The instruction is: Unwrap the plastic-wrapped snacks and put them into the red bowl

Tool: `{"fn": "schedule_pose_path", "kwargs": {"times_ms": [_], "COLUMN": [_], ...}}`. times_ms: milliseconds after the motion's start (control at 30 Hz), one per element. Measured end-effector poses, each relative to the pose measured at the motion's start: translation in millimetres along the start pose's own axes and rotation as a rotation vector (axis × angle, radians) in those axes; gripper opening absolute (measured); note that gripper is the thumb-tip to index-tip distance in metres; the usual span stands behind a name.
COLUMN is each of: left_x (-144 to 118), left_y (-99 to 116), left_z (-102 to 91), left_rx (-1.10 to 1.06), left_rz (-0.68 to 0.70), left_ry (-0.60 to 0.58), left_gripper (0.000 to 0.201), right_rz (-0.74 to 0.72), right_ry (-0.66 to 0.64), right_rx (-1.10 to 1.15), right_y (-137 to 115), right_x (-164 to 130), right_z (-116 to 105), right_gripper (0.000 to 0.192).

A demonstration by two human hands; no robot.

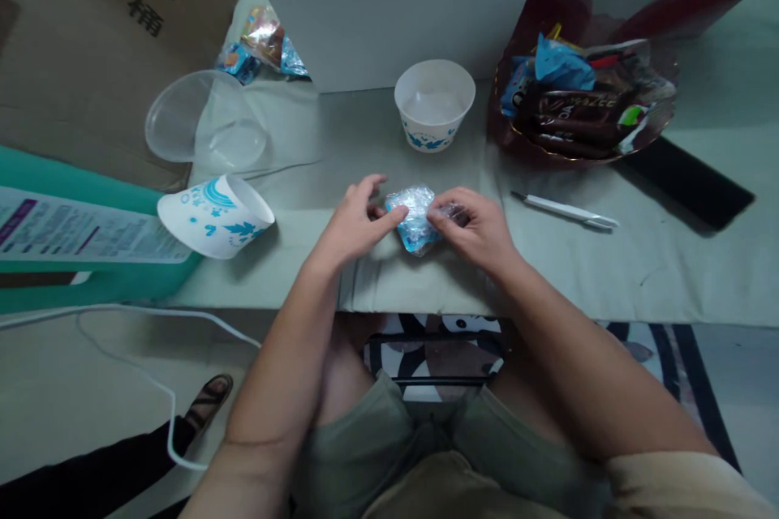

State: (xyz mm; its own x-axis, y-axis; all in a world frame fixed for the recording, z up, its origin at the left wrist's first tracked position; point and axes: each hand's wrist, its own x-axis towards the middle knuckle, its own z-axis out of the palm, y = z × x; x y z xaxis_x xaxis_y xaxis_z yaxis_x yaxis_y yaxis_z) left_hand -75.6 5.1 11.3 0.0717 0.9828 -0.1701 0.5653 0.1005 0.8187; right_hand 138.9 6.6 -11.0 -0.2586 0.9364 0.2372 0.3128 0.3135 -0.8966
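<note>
Nearest of all, the person's knees in grey-green shorts are sitting under the edge of the surface, which is covered with a pale cloth. Just past that edge, both hands are meeting on a small clear wrapper with blue inside, which is lying on the cloth close to the near edge, roughly midway across. The left hand is pinching the wrapper's left side, thumb and fingers nearly closed on it, the forefinger lifted a little. The right hand is gripping the right side, fingers curled tightly over the plastic. The wrapper is stretching between the two hands.

To the left, a white paper cup with blue print is lying on its side, mouth pointing right, leaning against a teal box. To the right of the hands, a white pen is resting flat, well apart from them. Farther back, a white paper bowl with blue marks is standing upright straight beyond the hands. Off to its left, a clear plastic lid is lying tilted, with a few wrapped sweets behind it. At the far right, a dark dish is holding a heap of wrapped snacks.
</note>
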Motion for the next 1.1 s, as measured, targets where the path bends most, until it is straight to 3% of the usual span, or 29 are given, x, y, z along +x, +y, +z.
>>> {"fn": "schedule_pose_path", "kwargs": {"times_ms": [100, 200, 300, 400, 533, 600, 700, 800, 900, 1100], "left_x": [-1.0, -2.5, -2.5, -1.3, 0.3, 1.9, 6.7, 13.9, 21.7, 30.7], "left_y": [5.4, 11.8, 13.6, 14.4, 21.8, 26.9, 32.4, 32.6, 26.8, 13.5], "left_z": [5.7, 9.8, 11.8, 15.9, 34.9, 48.1, 59.9, 53.7, 37.6, 27.4], "left_rx": [0.041, -0.021, -0.139, -0.356, -0.535, -0.551, -0.575, -0.523, -0.375, -0.117], "left_rz": [0.006, 0.085, 0.152, 0.19, 0.107, 0.054, 0.006, -0.005, 0.003, -0.01], "left_ry": [-0.099, -0.126, -0.124, -0.164, -0.213, -0.212, -0.065, 0.001, 0.011, 0.243], "left_gripper": [0.053, 0.049, 0.05, 0.057, 0.088, 0.089, 0.078, 0.072, 0.076, 0.064], "right_rz": [0.076, 0.156, 0.201, 0.211, 0.282, 0.334, 0.324, 0.223, 0.133, 0.245], "right_ry": [0.048, 0.089, -0.006, -0.079, 0.187, 0.303, 0.285, 0.259, 0.294, 0.21], "right_rx": [-0.055, -0.043, 0.148, 0.307, 0.377, 0.405, 0.417, 0.232, -0.15, -0.732], "right_y": [4.5, 10.7, 11.5, 6.8, 4.3, 5.9, 6.1, 1.8, 1.4, 34.6], "right_x": [6.6, 12.6, 13.4, 8.4, -1.8, -6.6, -12.7, -18.7, -27.5, -49.9], "right_z": [5.1, 9.7, 8.3, 1.7, -4.6, -6.2, -13.6, -33.0, -59.7, -103.8], "right_gripper": [0.02, 0.05, 0.072, 0.068, 0.064, 0.067, 0.063, 0.045, 0.027, 0.035]}}
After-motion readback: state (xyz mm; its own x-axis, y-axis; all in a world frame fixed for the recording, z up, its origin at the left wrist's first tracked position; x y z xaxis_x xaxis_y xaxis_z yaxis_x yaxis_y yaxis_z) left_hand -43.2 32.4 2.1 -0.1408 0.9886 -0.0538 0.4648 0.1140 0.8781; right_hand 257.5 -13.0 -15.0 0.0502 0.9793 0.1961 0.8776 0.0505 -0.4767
